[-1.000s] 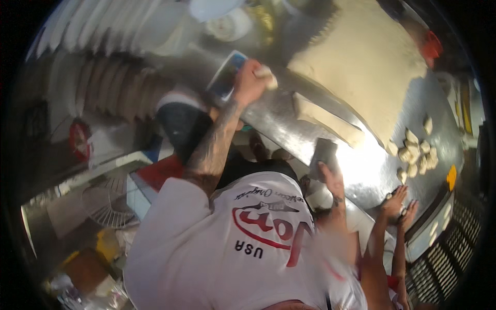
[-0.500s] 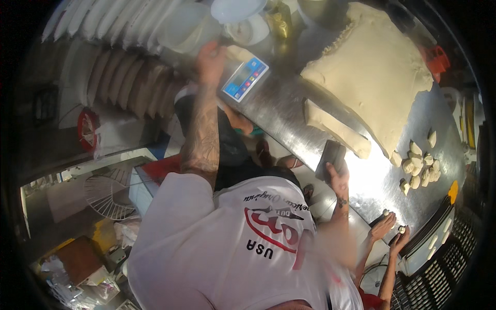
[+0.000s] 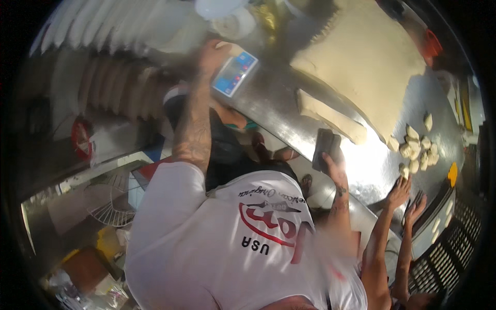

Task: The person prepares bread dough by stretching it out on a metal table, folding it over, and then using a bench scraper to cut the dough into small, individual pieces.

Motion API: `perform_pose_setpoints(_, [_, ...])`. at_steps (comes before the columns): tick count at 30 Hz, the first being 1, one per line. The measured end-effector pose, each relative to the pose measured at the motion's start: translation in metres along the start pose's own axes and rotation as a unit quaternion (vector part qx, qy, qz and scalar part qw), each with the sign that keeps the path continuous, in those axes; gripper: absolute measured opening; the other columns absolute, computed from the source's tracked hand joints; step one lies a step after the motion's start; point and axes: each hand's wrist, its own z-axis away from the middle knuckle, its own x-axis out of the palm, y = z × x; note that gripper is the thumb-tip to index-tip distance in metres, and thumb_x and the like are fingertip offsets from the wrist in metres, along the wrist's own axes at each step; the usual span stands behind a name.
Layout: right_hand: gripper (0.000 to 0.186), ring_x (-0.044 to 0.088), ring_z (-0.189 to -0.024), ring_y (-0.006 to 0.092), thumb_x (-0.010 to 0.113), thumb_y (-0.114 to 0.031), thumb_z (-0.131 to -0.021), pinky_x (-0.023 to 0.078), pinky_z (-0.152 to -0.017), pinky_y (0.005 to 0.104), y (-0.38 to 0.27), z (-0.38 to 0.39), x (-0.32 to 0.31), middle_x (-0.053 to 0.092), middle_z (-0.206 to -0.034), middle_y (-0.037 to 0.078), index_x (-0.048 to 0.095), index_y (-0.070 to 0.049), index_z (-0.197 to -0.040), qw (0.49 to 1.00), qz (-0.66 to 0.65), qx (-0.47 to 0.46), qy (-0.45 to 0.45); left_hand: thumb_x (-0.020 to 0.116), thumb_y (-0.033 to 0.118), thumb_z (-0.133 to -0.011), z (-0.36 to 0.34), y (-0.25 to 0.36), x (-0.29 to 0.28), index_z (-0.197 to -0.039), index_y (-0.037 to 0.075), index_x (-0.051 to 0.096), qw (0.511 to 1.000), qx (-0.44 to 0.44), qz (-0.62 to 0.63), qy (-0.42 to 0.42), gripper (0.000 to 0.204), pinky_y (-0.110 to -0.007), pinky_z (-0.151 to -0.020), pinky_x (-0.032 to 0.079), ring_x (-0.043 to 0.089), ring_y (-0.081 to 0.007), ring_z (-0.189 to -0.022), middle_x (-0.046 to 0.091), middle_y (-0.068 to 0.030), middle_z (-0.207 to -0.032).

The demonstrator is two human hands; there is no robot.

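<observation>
My left hand (image 3: 213,58) is at the digital scale (image 3: 235,74) on the left of the metal table. Its fingers, a little blurred, close on a pale piece of dough (image 3: 235,49) at the scale's far side. My right hand (image 3: 335,168) grips a dark rectangular dough scraper (image 3: 325,147) at the table's near edge. A long cut strip of dough (image 3: 330,118) lies just beyond the scraper. Behind the strip spreads a big thick slab of dough (image 3: 367,67).
Several small dough pieces (image 3: 416,150) lie at the right, where a co-worker's hands (image 3: 399,194) reach in. Beside them stands a tray (image 3: 442,217) with pale rolls. White tubs (image 3: 232,23) stand behind the scale, and stacked sacks (image 3: 98,26) at far left.
The view has shifted slightly. My left hand stays at the scale and my right hand keeps the dough scraper. The co-worker's hands have moved up toward the small dough pieces.
</observation>
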Motion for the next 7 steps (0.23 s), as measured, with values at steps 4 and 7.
perform_pose_setpoints(4, [0.054,0.067,-0.105,0.0205,0.075,-0.015,-0.091,0.053,-0.094,0.0341,0.022,-0.010,-0.005,0.070,-0.121,0.015,0.055,0.007,-0.136,0.999,0.034,-0.037,0.014,0.082,0.024,-0.087,0.063,0.036,0.063,-0.130,-0.001,0.056,0.996,0.030,-0.014,-0.077,0.056,-0.030,-0.073,0.054,0.066,-0.0156,-0.085,0.068,-0.0093,-0.103])
perform_pose_setpoints(7, [0.052,0.069,-0.102,0.0203,0.075,-0.017,-0.092,0.054,-0.092,0.0337,-0.003,-0.012,0.015,0.073,-0.114,0.016,0.057,0.005,-0.136,0.999,0.019,-0.008,-0.027,0.081,0.025,-0.087,0.106,0.033,0.086,-0.131,0.001,0.057,0.988,-0.007,0.010,-0.155,0.056,-0.031,-0.074,0.054,0.066,-0.0157,-0.083,0.067,-0.0101,-0.105])
